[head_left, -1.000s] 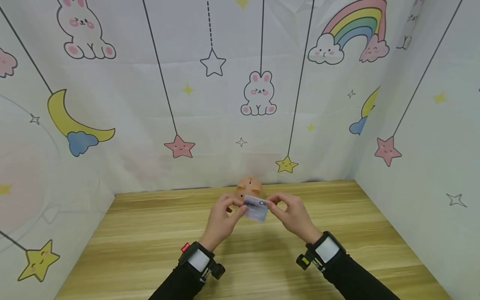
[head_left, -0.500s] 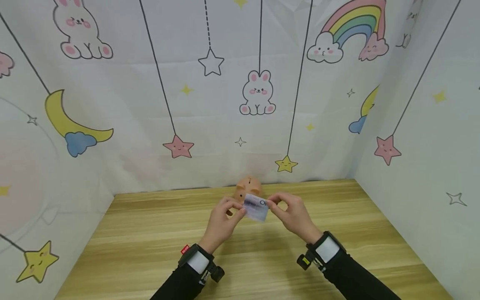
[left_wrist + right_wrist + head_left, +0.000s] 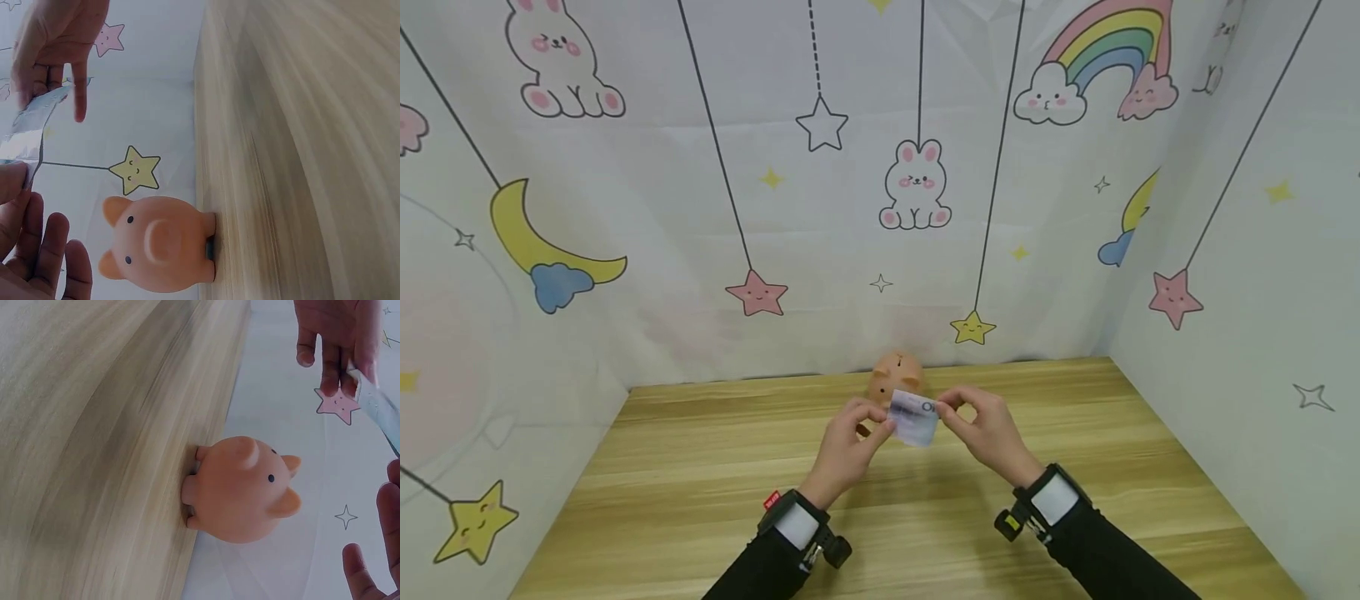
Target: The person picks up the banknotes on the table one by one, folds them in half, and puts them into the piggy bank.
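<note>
A small pale purple folded banknote [image 3: 914, 419] is stretched between both hands, above the table. My left hand [image 3: 846, 446] pinches its left edge between thumb and index finger. At the opposite edge, my right hand [image 3: 988, 429] pinches the upper corner. Behind the note stands an orange piggy bank [image 3: 897, 371], partly covered by the note and left hand in the head view. Both wrist views show the piggy bank [image 3: 162, 244] upright on its feet, below and apart from the hands. The banknote [image 3: 378, 409] appears edge-on and bent in the right wrist view.
The wood-grain table [image 3: 700, 475] runs back to a white cloth backdrop [image 3: 842, 250] printed with rabbits, stars and a rainbow. More of this cloth closes off the left and right sides. The piggy bank is close to the table's back edge.
The banknote and both hands have shifted very slightly, a little lower and to the right over the last half second. The grips stay the same and the piggy bank has not moved.
</note>
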The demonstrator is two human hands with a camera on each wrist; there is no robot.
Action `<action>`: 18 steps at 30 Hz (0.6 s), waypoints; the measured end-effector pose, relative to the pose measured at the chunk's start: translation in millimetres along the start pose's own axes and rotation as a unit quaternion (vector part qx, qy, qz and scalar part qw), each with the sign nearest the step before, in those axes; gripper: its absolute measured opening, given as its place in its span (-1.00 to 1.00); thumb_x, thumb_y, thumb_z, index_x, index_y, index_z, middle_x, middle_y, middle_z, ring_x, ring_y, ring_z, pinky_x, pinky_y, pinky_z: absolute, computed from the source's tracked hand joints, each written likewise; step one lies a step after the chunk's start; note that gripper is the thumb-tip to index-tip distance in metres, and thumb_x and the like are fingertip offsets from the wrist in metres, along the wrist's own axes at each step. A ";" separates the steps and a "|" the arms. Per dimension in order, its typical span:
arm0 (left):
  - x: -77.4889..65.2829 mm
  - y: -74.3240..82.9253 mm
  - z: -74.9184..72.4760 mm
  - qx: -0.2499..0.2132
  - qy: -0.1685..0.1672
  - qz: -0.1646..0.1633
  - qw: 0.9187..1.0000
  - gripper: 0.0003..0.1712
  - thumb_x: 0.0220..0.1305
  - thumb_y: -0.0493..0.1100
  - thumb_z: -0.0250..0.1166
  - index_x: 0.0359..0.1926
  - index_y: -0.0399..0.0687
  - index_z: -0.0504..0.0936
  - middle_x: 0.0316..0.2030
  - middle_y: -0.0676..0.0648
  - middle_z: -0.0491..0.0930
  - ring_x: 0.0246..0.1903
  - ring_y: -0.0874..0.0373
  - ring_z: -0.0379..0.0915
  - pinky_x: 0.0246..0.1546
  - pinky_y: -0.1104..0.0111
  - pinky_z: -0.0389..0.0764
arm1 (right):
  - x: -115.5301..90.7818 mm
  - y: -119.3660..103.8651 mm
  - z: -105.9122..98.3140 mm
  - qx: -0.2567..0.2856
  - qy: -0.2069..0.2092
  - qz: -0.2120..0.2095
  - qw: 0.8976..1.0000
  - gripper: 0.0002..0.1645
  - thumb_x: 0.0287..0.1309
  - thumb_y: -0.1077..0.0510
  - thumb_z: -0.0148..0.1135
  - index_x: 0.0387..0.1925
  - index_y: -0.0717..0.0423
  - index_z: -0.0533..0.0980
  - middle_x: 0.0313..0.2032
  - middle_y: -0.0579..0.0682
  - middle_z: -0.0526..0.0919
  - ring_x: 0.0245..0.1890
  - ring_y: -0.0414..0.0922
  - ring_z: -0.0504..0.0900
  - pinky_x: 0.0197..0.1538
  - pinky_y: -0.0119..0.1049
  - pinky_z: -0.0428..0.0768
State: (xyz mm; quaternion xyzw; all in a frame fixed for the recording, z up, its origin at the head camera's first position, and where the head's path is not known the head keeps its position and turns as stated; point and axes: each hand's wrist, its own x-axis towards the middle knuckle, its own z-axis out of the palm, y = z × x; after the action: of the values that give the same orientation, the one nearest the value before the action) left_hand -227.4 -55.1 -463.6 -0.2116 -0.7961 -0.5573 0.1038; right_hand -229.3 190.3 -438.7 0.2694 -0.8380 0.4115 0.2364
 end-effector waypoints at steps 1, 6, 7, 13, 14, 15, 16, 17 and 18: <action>-0.1 0.3 -0.3 -0.004 -0.006 -0.004 1.000 -0.90 0.46 -0.23 0.41 -0.27 -0.08 0.71 -0.11 -0.04 0.65 -0.08 0.00 0.58 -0.15 0.31 0.58 | -0.3 0.8 -0.4 0.000 -0.001 0.006 1.000 -0.92 0.42 0.20 0.41 -0.21 0.15 0.72 -0.33 -0.15 0.74 -0.30 -0.25 0.68 -0.20 -0.26 0.68; 0.7 2.3 -2.4 -0.019 -0.025 -0.029 0.999 -0.89 0.46 -0.21 0.42 -0.29 -0.02 0.72 -0.14 0.03 0.66 -0.10 0.15 0.55 -0.15 0.34 0.56 | -1.1 3.6 -1.9 0.006 -0.003 0.016 1.000 -0.91 0.43 0.19 0.41 -0.20 0.14 0.73 -0.33 -0.15 0.74 -0.28 -0.24 0.68 -0.18 -0.20 0.69; 1.1 2.3 -2.6 -0.019 -0.026 -0.033 0.999 -0.91 0.46 -0.21 0.42 -0.27 -0.01 0.72 -0.15 0.03 0.66 -0.09 0.14 0.55 -0.15 0.33 0.56 | -1.3 4.4 -1.5 0.007 -0.002 0.014 1.000 -0.91 0.43 0.19 0.41 -0.19 0.15 0.73 -0.33 -0.15 0.75 -0.29 -0.24 0.68 -0.18 -0.19 0.70; 4.4 1.8 -1.1 -0.011 -0.034 -0.047 0.998 -0.86 0.45 -0.10 0.45 -0.04 0.01 0.79 -0.09 0.05 0.67 -0.01 0.06 0.58 -0.11 0.29 0.58 | -1.9 3.4 0.7 0.017 -0.012 0.001 1.000 -0.95 0.43 0.21 0.41 -0.21 0.10 0.72 -0.32 -0.15 0.75 -0.29 -0.25 0.69 -0.18 -0.16 0.71; 5.0 1.6 -0.5 -0.012 -0.034 -0.046 0.998 -0.84 0.45 -0.09 0.45 -0.02 0.02 0.80 -0.09 0.05 0.67 -0.01 0.05 0.58 -0.10 0.28 0.58 | -1.8 2.5 0.8 0.020 -0.014 0.001 1.000 -0.96 0.43 0.21 0.40 -0.21 0.10 0.71 -0.32 -0.15 0.75 -0.28 -0.25 0.70 -0.18 -0.15 0.71; 5.6 1.4 0.4 -0.012 -0.032 -0.043 0.998 -0.84 0.44 -0.09 0.46 -0.03 0.01 0.80 -0.09 0.04 0.67 0.00 0.04 0.58 -0.09 0.27 0.58 | -1.9 2.1 1.1 0.020 -0.016 0.001 1.000 -0.95 0.43 0.20 0.40 -0.21 0.10 0.71 -0.32 -0.15 0.75 -0.28 -0.25 0.70 -0.18 -0.16 0.71; 6.3 1.2 1.2 -0.013 -0.028 -0.039 0.999 -0.85 0.44 -0.10 0.46 -0.05 0.00 0.80 -0.10 0.04 0.67 -0.01 0.02 0.59 -0.08 0.27 0.58 | -2.0 2.1 1.3 0.021 -0.017 0.000 1.000 -0.94 0.43 0.20 0.40 -0.21 0.10 0.71 -0.32 -0.15 0.75 -0.28 -0.25 0.70 -0.18 -0.17 0.71; 6.6 1.1 2.3 -0.012 -0.023 -0.032 0.999 -0.87 0.43 -0.11 0.47 -0.08 -0.02 0.80 -0.10 0.03 0.67 -0.01 -0.01 0.59 -0.08 0.26 0.58 | -1.9 2.0 1.4 0.022 -0.016 0.001 1.000 -0.94 0.43 0.20 0.40 -0.21 0.11 0.71 -0.32 -0.14 0.75 -0.28 -0.25 0.69 -0.18 -0.16 0.71; 6.8 1.1 3.5 -0.009 -0.016 -0.024 1.000 -0.88 0.42 -0.12 0.47 -0.12 -0.03 0.79 -0.12 0.02 0.67 -0.02 -0.05 0.60 -0.08 0.25 0.58 | -1.8 2.2 1.6 0.021 -0.015 0.002 1.000 -0.93 0.43 0.20 0.40 -0.21 0.12 0.71 -0.32 -0.14 0.75 -0.28 -0.25 0.69 -0.18 -0.17 0.71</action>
State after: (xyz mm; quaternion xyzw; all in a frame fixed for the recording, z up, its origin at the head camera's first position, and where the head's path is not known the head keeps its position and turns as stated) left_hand -232.7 -50.1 -461.1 -0.2017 -0.7973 -0.5638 0.0756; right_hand -229.7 190.6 -441.9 0.2791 -0.8332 0.4252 0.2171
